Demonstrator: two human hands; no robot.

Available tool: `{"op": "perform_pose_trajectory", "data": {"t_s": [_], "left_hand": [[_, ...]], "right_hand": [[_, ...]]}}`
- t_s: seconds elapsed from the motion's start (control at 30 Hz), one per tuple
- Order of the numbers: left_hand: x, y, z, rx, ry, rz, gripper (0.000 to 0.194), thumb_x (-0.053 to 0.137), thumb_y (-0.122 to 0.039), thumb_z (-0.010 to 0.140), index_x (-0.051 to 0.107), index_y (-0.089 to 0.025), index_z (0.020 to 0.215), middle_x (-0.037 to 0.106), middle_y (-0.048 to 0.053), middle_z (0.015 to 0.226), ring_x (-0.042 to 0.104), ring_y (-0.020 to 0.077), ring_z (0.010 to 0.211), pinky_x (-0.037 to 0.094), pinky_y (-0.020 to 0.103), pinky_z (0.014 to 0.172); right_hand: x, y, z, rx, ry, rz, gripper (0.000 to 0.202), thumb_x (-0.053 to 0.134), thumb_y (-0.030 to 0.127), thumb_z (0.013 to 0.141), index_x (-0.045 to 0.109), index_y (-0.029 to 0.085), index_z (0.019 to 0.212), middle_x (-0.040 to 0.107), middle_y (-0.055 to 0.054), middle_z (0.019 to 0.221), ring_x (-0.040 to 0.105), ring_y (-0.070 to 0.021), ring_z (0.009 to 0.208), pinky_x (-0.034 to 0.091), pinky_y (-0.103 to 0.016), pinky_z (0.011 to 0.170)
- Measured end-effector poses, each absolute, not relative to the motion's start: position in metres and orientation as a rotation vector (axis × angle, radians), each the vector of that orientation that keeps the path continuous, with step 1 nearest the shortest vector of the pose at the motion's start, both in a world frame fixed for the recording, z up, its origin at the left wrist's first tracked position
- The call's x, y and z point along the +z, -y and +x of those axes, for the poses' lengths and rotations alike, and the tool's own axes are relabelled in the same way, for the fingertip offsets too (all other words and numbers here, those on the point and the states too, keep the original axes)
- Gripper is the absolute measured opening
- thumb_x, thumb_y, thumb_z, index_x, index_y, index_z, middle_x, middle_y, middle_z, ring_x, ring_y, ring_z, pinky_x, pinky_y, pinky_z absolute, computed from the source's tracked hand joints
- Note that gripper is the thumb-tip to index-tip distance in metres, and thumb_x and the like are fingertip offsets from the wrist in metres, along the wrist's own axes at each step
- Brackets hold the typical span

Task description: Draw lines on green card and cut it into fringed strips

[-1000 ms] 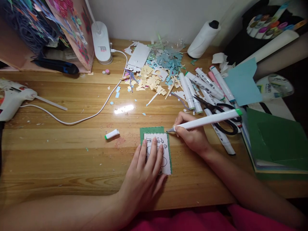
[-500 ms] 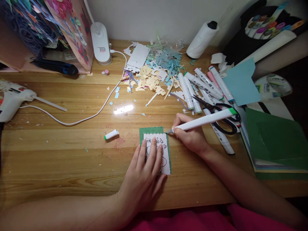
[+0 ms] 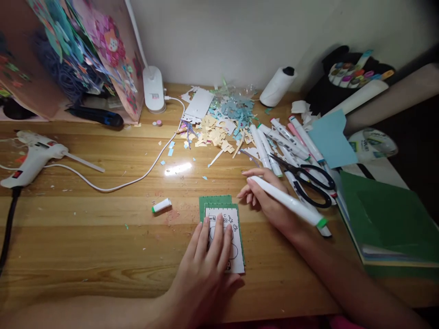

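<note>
Head view shows me the left hand (image 3: 206,265) spread flat on the drawn card (image 3: 236,237), whose long axis runs away from the body on the worktop (image 3: 103,237), while the right hand (image 3: 270,210), pinching a white marker (image 3: 284,197), is near the card's far right corner.

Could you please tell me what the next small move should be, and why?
I would probably have the left hand pick up the loose cap, which lies on the table left of the drawn card, since the right hand holds the marker clear of the card.
</note>
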State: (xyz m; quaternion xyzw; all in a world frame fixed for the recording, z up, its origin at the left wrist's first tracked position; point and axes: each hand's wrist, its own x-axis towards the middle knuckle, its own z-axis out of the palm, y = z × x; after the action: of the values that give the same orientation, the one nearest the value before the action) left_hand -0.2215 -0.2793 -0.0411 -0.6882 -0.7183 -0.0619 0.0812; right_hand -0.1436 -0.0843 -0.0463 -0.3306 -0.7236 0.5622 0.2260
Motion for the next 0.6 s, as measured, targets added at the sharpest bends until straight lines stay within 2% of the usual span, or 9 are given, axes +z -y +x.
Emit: {"op": "perform_pose_trajectory", "data": {"t_s": [0.13, 0.27, 0.37, 0.43, 0.53, 0.6], "left_hand": [[-0.043, 0.281, -0.225, -0.278, 2.037, -2.051, 0.06, 0.039, -0.058, 0.089, 0.061, -0.012, 0.119, 0.062, 0.012, 0.123, 0.057, 0.0283, 0.11, 0.035, 0.037, 0.096], [-0.057, 0.281, -0.226, -0.427, 2.01, -2.019, 0.072, 0.032, -0.066, 0.086, 0.059, -0.009, 0.12, 0.061, 0.015, 0.124, 0.053, 0.0298, 0.113, 0.033, 0.038, 0.098], [-0.063, 0.279, -0.228, -0.516, 1.98, -1.992, 0.08, 0.025, -0.07, 0.084, 0.057, -0.007, 0.12, 0.058, 0.018, 0.125, 0.05, 0.0303, 0.115, 0.033, 0.039, 0.098], [-0.059, 0.276, -0.23, -0.575, 2.005, -2.031, 0.069, 0.028, -0.064, 0.087, 0.059, -0.009, 0.115, 0.061, 0.017, 0.12, 0.053, 0.0282, 0.109, 0.036, 0.038, 0.095], [-0.042, 0.268, -0.24, -0.69, 2.231, -2.081, 0.033, 0.041, -0.038, 0.089, 0.061, -0.014, 0.101, 0.064, 0.011, 0.105, 0.057, 0.0236, 0.093, 0.042, 0.036, 0.086], [-0.03, 0.261, -0.252, -0.707, 2.416, -1.996, 0.02, 0.045, -0.026, 0.086, 0.059, -0.016, 0.094, 0.062, 0.009, 0.099, 0.056, 0.0224, 0.086, 0.044, 0.036, 0.078]], "right_hand": [[-0.049, 0.083, -0.142, 1.53, 2.001, -0.907, 0.021, 0.05, 0.038, 0.089, 0.053, 0.02, 0.1, 0.067, -0.001, 0.061, 0.056, -0.0115, 0.047, 0.046, -0.022, 0.045], [-0.045, 0.082, -0.137, 1.608, 2.312, -0.657, 0.017, 0.06, 0.033, 0.085, 0.054, 0.02, 0.093, 0.066, 0.0, 0.067, 0.062, -0.0139, 0.055, 0.049, -0.025, 0.051], [-0.038, 0.083, -0.135, 1.486, 2.581, -0.346, 0.026, 0.07, 0.031, 0.077, 0.055, 0.022, 0.096, 0.067, -0.001, 0.077, 0.064, -0.0162, 0.068, 0.05, -0.028, 0.062], [-0.033, 0.084, -0.134, 1.398, 2.689, -0.254, 0.033, 0.074, 0.032, 0.073, 0.055, 0.023, 0.098, 0.067, -0.003, 0.084, 0.063, -0.0182, 0.075, 0.049, -0.03, 0.066], [-0.028, 0.086, -0.133, 1.322, 2.774, -0.344, 0.048, 0.082, 0.032, 0.06, 0.053, 0.023, 0.098, 0.063, -0.003, 0.092, 0.059, -0.0207, 0.082, 0.048, -0.031, 0.069], [-0.027, 0.089, -0.132, 1.308, 2.806, -0.429, 0.056, 0.086, 0.028, 0.052, 0.051, 0.024, 0.096, 0.06, -0.002, 0.092, 0.056, -0.0206, 0.082, 0.046, -0.03, 0.068]]}}
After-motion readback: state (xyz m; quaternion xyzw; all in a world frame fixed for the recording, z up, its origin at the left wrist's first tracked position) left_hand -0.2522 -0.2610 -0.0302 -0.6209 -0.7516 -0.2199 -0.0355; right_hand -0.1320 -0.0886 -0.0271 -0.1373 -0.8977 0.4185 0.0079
